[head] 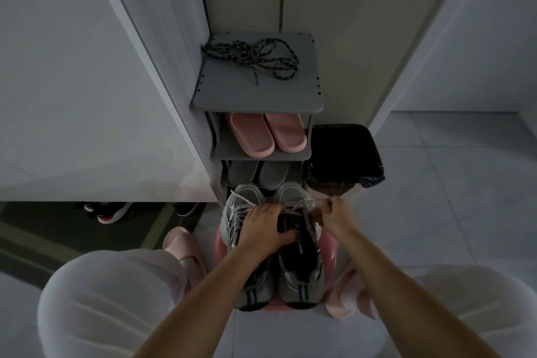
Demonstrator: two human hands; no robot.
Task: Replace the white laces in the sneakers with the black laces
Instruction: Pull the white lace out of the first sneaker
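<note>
Low at centre, grey sneakers (293,279) with white laces (241,212) are set on a pink stool (329,247). One is gripped by the left hand (261,229), a lace pinched by the right hand (337,212). Speckled black laces (252,58) lie upper centre.

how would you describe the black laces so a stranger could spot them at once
Find the narrow grey shoe rack against the wall. On its top board lies a tangle of dark speckled rope laces, alone there. Unlike the white laces threaded in the grey sneakers below, they are in no shoe, one shelf above the pink slippers.
</note>
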